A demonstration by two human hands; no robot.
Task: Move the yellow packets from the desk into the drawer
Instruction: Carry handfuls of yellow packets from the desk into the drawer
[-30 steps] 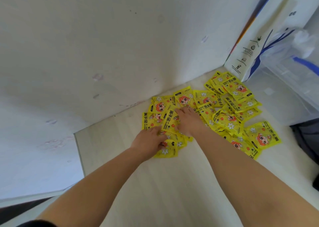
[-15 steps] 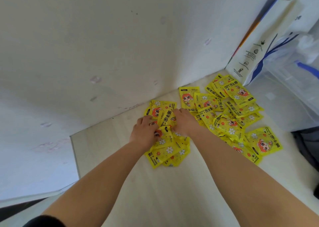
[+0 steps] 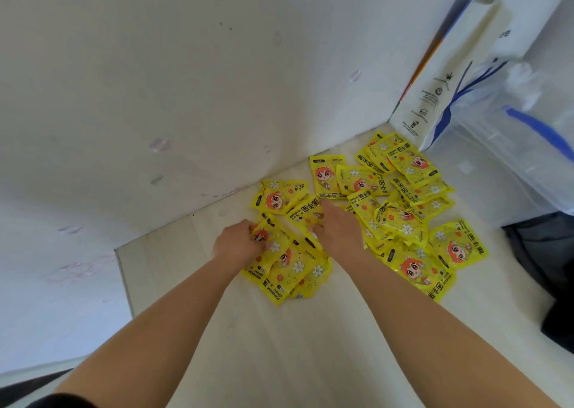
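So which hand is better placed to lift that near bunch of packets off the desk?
Left. The left hand already rests on the gathered packets, fingers curled into their edge. The right hand lies flatter between that bunch and the scattered packets, better placed to rake more in.
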